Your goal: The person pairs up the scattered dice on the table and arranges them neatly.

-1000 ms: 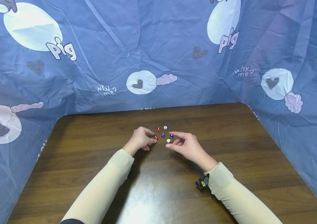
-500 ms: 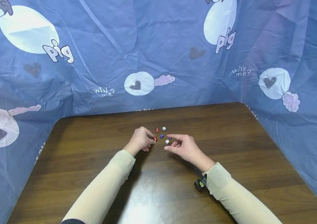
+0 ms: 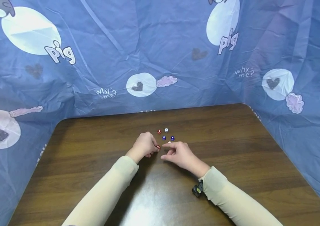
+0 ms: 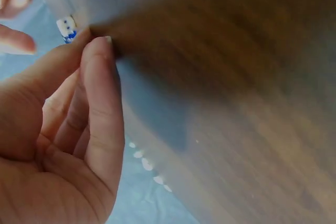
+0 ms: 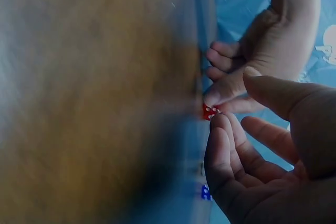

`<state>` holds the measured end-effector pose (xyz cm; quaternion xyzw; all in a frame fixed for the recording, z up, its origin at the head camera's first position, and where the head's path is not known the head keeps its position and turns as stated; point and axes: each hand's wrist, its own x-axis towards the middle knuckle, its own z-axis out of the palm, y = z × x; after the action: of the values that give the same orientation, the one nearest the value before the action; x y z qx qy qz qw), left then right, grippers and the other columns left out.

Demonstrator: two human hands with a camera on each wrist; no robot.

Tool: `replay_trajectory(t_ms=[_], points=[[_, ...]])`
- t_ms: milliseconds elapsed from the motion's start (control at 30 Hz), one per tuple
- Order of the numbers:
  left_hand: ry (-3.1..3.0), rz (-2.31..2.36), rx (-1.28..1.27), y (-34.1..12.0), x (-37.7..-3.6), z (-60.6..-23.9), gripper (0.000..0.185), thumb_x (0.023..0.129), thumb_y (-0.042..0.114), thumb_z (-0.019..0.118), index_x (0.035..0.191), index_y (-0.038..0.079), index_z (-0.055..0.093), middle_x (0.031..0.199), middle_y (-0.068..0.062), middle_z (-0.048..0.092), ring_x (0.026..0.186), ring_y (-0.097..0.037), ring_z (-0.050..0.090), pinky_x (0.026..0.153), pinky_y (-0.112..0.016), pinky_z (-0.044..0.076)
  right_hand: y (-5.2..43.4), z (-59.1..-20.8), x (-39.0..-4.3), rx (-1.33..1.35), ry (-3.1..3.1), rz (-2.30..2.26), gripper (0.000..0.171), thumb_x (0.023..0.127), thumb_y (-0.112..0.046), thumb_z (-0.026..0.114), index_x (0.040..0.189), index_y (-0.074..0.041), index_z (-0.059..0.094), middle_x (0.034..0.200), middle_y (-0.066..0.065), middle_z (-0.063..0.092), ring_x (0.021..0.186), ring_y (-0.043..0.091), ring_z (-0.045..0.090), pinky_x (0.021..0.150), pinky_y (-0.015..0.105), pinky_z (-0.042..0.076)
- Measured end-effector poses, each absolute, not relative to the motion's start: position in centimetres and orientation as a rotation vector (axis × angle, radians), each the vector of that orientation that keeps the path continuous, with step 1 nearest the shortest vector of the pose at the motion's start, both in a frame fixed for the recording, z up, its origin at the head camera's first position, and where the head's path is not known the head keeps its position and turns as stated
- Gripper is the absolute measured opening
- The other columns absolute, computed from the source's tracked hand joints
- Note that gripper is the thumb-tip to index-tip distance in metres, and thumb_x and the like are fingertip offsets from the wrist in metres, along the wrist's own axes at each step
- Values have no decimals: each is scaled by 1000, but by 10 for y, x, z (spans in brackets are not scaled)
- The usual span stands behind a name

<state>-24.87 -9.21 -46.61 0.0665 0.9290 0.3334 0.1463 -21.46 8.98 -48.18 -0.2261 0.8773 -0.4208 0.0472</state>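
Several small dice lie mid-table: a red die (image 3: 159, 131), a white die (image 3: 166, 130) and two blue dice (image 3: 163, 137) (image 3: 172, 138). Another white die (image 3: 169, 142) peeks out just behind my right index finger. My left hand (image 3: 156, 147) is curled, its fingertips pinching a second red die (image 3: 158, 146) against the wooden table (image 3: 233, 150); the right wrist view shows that red die (image 5: 211, 111) at those fingertips. My right hand (image 3: 164, 151) hovers right beside it with loosely bent fingers, holding nothing. The left wrist view shows a white die (image 4: 66, 27) beyond my pinched thumb and finger.
A blue printed cloth (image 3: 160, 53) walls the table in at the back and on both sides. A small black device (image 3: 197, 190) sits at my right wrist. Bare wood spreads to the left, right and front of the dice.
My left hand drew the red die toward me, away from the cluster. My right hand slid left and nearer too, closing in on the left hand and half covering the near white die.
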Motion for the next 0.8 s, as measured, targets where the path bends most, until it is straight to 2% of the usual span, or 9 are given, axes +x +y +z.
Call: replay_trajectory(t_ms=[467, 633, 800], points=[[2729, 859, 272, -85, -204, -459, 13, 68, 6, 76, 60, 13, 68, 47, -2, 59, 38, -16, 57, 34, -24, 45, 75, -490, -200, -761, 2780, -1077, 29, 71, -26, 78, 97, -15, 71, 53, -12, 54, 49, 0, 49, 46, 21, 42], [2744, 833, 286, -86, -195, -461, 14, 67, 10, 78, 59, 15, 68, 45, 0, 58, 36, -12, 55, 36, -25, 45, 70, -487, -195, -817, 2776, -1005, 25, 71, -23, 78, 93, -15, 72, 52, -14, 53, 48, -1, 48, 49, 21, 41], [2749, 858, 346, -90, -191, -462, 14, 67, 13, 79, 58, 18, 69, 44, -1, 57, 33, -10, 53, 37, -26, 45, 69, -485, -196, -858, 2809, -971, 19, 71, -27, 78, 86, -17, 74, 58, -14, 60, 52, -2, 50, 50, 21, 42]])
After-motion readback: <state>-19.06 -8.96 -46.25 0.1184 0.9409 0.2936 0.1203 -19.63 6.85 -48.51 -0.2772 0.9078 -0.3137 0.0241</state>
